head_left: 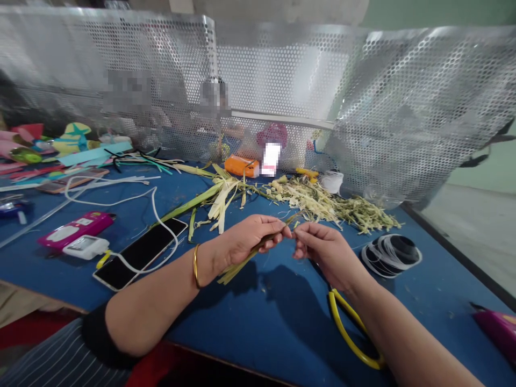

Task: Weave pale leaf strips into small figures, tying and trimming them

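Note:
My left hand (252, 236), a gold bangle at its wrist, is closed around a thin bundle of greenish-brown leaf strips (234, 272). The loose ends fan out below the palm, and a thin tip sticks out above the fingers. Close beside it my right hand (324, 250) is pinched near the bundle's upper part; what lies between its fingertips is too small to make out. Under the right forearm lie yellow-handled scissors (335, 317), their blades partly hidden by the hand. A spool of white thread (391, 255) stands to the right of that hand.
Husk leaves (221, 199) and shredded plant scraps (314, 201) lie behind my hands. At left are a phone (141, 252), a white cable (155, 201) and a magenta tool (76, 231). Another magenta tool (497, 330) lies at right. A perforated metal screen (278, 70) stands behind the blue table (242, 333).

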Tool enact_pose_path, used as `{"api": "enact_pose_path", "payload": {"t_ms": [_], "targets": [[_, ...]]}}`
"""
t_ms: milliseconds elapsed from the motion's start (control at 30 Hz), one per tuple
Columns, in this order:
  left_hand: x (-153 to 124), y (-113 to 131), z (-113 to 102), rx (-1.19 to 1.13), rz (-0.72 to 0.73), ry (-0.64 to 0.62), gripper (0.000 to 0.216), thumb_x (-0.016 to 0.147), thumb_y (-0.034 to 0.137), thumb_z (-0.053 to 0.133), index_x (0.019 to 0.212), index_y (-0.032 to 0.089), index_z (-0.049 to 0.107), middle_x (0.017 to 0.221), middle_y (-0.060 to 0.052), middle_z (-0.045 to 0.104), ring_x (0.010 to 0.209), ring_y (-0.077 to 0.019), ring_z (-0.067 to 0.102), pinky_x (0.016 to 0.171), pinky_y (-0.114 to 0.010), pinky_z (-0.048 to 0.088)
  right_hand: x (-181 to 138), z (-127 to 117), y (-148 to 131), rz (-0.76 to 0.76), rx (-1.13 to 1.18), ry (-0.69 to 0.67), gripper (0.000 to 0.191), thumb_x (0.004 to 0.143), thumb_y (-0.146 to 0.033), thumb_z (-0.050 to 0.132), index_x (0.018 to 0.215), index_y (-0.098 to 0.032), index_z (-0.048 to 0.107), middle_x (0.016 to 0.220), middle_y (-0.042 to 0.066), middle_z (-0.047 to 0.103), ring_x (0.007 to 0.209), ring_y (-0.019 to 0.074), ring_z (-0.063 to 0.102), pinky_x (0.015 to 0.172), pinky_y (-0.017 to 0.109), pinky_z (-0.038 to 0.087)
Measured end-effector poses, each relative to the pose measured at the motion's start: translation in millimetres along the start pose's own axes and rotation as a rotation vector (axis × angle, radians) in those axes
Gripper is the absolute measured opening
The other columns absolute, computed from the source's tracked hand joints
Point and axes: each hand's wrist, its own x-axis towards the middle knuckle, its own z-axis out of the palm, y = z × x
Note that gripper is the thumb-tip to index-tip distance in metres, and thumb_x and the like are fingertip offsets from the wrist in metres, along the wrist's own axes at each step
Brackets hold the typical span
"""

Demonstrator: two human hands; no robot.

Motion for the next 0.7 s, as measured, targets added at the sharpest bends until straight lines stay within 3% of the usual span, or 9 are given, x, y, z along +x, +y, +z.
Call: {"api": "enact_pose_path", "payload": {"t_ms": [100, 233, 467, 700], "targets": [[3, -4, 0, -0.063, 0.056, 0.018, 0.023, 0.087, 0.033, 0.056, 0.085, 0.014, 0.067, 0.064, 0.004, 0.046, 0.048, -0.0046, 0.032, 0.045, -0.021, 0.021, 0, 0, -5, -0.054, -0.015, 0.057, 0.033, 0.066, -0.044, 0.077, 0.066, -0.017, 0.059, 0.05, -0.007, 0.049, 0.035, 0.0042, 0.037, 0.037, 0.019, 0.029], [3, -3, 2, -0.087, 0.075, 0.083, 0.025, 0.088, 0.035, 0.055, 0.093, 0.014, 0.069, 0.066, 0.003, 0.047, 0.049, -0.0049, 0.031, 0.045, -0.021, 0.02, 0, -1, -5, -0.109, -0.064, 0.15, 0.032, 0.068, -0.046, 0.074, 0.07, -0.017, 0.06, 0.048, -0.01, 0.036, 0.038, 0.0038, 0.023, 0.036, 0.019, 0.014], [-1, 2, 5, 0.047, 0.027, 0.077, 0.026, 0.086, 0.036, 0.056, 0.085, 0.013, 0.069, 0.063, 0.003, 0.048, 0.046, -0.0048, 0.032, 0.044, -0.023, 0.018, 3, -9, -1, -0.323, -0.372, 0.25, 0.024, 0.08, -0.042, 0.061, 0.074, -0.019, 0.065, 0.048, -0.007, 0.04, 0.045, 0.0093, 0.029, 0.045, 0.024, 0.025], [-2, 8, 5, 0.152, 0.032, 0.104, 0.025, 0.089, 0.03, 0.05, 0.074, 0.015, 0.063, 0.058, 0.003, 0.046, 0.044, -0.0056, 0.032, 0.045, -0.025, 0.018, 4, -10, -4, -0.376, -0.466, 0.308, 0.022, 0.083, -0.039, 0.059, 0.073, -0.02, 0.064, 0.054, -0.004, 0.048, 0.05, 0.0113, 0.037, 0.05, 0.025, 0.031]]}}
